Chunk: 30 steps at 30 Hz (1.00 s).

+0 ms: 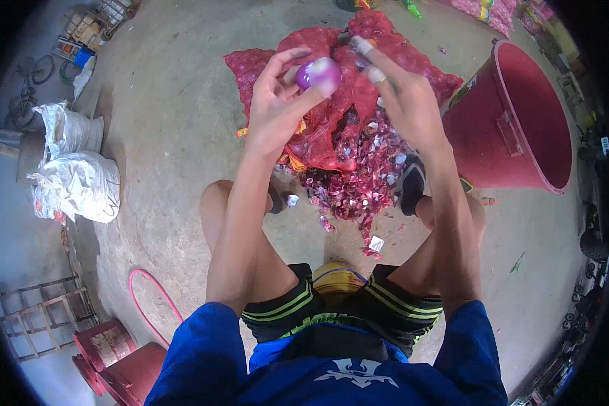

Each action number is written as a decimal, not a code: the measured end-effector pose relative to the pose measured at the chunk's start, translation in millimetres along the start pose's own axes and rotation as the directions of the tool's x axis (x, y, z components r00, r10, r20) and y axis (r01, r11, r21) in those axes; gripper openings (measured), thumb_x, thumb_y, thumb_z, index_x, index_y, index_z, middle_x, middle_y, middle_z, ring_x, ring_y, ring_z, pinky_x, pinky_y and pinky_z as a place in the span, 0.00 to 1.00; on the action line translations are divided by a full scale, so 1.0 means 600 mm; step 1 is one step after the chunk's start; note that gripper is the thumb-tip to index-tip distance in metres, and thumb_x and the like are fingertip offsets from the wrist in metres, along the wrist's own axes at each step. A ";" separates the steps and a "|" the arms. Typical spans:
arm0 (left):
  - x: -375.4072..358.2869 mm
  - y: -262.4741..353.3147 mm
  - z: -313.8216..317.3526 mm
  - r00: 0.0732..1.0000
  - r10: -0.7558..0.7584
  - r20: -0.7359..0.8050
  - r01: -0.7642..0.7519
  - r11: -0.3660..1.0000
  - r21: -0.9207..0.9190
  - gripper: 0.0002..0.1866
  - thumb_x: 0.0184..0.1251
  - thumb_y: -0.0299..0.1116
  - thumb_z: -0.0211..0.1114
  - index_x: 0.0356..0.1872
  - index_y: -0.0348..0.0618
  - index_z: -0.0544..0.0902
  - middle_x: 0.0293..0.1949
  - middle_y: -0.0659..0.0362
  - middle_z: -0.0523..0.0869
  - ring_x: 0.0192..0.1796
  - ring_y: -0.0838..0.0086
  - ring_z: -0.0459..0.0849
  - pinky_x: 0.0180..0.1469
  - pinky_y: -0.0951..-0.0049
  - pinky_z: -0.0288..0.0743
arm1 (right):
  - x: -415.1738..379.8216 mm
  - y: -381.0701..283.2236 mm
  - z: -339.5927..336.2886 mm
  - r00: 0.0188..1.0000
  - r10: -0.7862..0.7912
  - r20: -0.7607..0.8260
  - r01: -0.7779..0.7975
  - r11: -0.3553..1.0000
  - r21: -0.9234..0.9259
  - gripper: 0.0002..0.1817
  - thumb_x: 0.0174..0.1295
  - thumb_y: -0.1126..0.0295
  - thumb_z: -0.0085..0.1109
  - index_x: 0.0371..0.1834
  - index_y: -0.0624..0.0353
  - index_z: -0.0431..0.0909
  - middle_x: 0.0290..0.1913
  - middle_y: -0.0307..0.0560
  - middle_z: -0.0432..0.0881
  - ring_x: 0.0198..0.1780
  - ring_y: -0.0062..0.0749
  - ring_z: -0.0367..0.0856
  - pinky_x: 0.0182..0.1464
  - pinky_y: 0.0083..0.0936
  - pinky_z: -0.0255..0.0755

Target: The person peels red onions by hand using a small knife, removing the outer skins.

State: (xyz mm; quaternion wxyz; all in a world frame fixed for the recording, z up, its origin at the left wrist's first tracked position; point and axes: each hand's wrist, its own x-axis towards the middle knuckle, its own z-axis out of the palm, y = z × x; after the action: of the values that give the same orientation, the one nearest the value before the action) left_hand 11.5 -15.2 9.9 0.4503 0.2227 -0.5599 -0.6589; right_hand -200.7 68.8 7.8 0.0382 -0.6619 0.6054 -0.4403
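My left hand is closed around a shiny purple onion, which sits between thumb and fingers above the sacks. To its right, my right hand is apart from the onion, its fingers stretched out and partly blurred. White coverings show on some of its fingertips. Nothing can be made out in that hand. Below both hands lie red mesh sacks of onions. A heap of loose onion skins spreads over the floor between my feet.
A large red tub stands at the right. White sacks are at the left, with a pink hose and red buckets lower down. A yellow seat shows between my thighs. More pink sacks lie at the back.
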 end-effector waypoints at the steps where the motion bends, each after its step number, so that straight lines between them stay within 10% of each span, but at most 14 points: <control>1: 0.000 0.002 0.000 1.000 0.003 0.003 -0.003 1.000 0.000 0.35 0.64 0.23 0.84 0.71 0.38 0.76 0.58 0.52 0.89 0.58 0.72 0.90 0.64 0.69 0.85 | 0.003 0.013 -0.003 0.997 0.075 -0.006 -0.075 0.997 0.010 0.23 0.81 0.62 0.59 0.78 0.42 0.80 0.29 0.64 0.80 0.29 0.59 0.80 0.36 0.48 0.75; 7: -0.002 -0.004 -0.005 0.994 -0.104 -0.017 0.101 0.984 -0.148 0.29 0.63 0.23 0.85 0.64 0.38 0.82 0.59 0.57 0.90 0.60 0.75 0.88 0.66 0.69 0.84 | -0.010 -0.011 -0.008 0.994 0.070 0.081 -0.089 0.961 0.263 0.26 0.82 0.64 0.58 0.81 0.49 0.76 0.29 0.62 0.79 0.26 0.43 0.82 0.37 0.40 0.76; 9: -0.002 -0.008 -0.005 0.999 -0.014 -0.038 0.016 0.998 0.058 0.30 0.61 0.23 0.86 0.64 0.39 0.82 0.59 0.58 0.90 0.61 0.74 0.88 0.67 0.69 0.83 | -0.010 -0.019 -0.003 0.992 0.030 0.124 -0.075 0.924 0.375 0.27 0.82 0.65 0.59 0.83 0.50 0.74 0.30 0.62 0.80 0.26 0.41 0.82 0.37 0.39 0.76; 11: -0.004 -0.007 -0.005 1.000 0.008 -0.030 -0.005 0.995 0.102 0.31 0.59 0.23 0.87 0.64 0.40 0.82 0.59 0.58 0.90 0.60 0.74 0.88 0.67 0.69 0.83 | -0.012 -0.013 0.009 0.986 -0.135 0.099 0.086 0.915 0.395 0.30 0.82 0.65 0.59 0.85 0.49 0.70 0.37 0.63 0.85 0.30 0.43 0.84 0.41 0.37 0.79; 12: -0.004 -0.006 -0.003 0.999 0.029 -0.019 -0.026 0.989 0.143 0.32 0.58 0.23 0.87 0.64 0.40 0.82 0.59 0.59 0.90 0.60 0.75 0.88 0.66 0.69 0.83 | -0.005 -0.027 -0.017 0.949 0.016 0.314 -0.106 0.956 0.274 0.30 0.82 0.69 0.54 0.86 0.55 0.69 0.51 0.53 0.91 0.36 0.25 0.80 0.47 0.30 0.78; 15: -0.002 -0.006 -0.002 0.999 0.046 -0.001 -0.045 0.996 0.075 0.32 0.59 0.21 0.86 0.65 0.42 0.82 0.59 0.58 0.89 0.60 0.75 0.88 0.65 0.70 0.83 | -0.002 -0.017 -0.001 0.989 -0.009 0.147 -0.028 0.968 0.249 0.26 0.83 0.64 0.58 0.82 0.50 0.75 0.37 0.61 0.86 0.28 0.41 0.81 0.40 0.35 0.78; 18: 0.000 -0.007 -0.003 0.996 0.064 0.060 -0.062 0.997 -0.044 0.33 0.66 0.24 0.82 0.71 0.42 0.79 0.60 0.58 0.89 0.61 0.74 0.88 0.65 0.70 0.83 | 0.005 0.004 0.022 0.996 -0.022 -0.089 0.050 0.943 0.328 0.25 0.82 0.65 0.58 0.80 0.51 0.77 0.31 0.62 0.82 0.22 0.38 0.75 0.36 0.35 0.75; 24: -0.001 0.009 -0.009 0.957 -0.269 0.106 0.289 0.903 -0.319 0.30 0.79 0.30 0.70 0.79 0.42 0.72 0.66 0.55 0.87 0.71 0.60 0.86 0.69 0.65 0.83 | -0.013 0.046 0.005 0.984 0.163 0.065 -0.169 0.982 0.085 0.29 0.81 0.63 0.58 0.82 0.57 0.71 0.26 0.64 0.80 0.28 0.46 0.82 0.41 0.41 0.77; 30: 0.001 -0.012 -0.016 0.966 -0.163 0.201 0.240 0.857 -0.456 0.29 0.83 0.26 0.64 0.80 0.37 0.68 0.69 0.51 0.84 0.76 0.45 0.81 0.76 0.58 0.81 | -0.012 0.025 -0.010 0.966 0.210 0.149 -0.222 0.972 0.072 0.32 0.81 0.60 0.58 0.83 0.62 0.67 0.26 0.65 0.79 0.30 0.54 0.85 0.42 0.45 0.76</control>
State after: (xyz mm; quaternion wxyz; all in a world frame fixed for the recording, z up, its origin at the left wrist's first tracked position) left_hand 16.3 -21.1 1.0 0.3744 0.1107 -0.3875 -0.8351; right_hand -215.0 74.0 -1.1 0.1577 -0.6190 0.6496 -0.4123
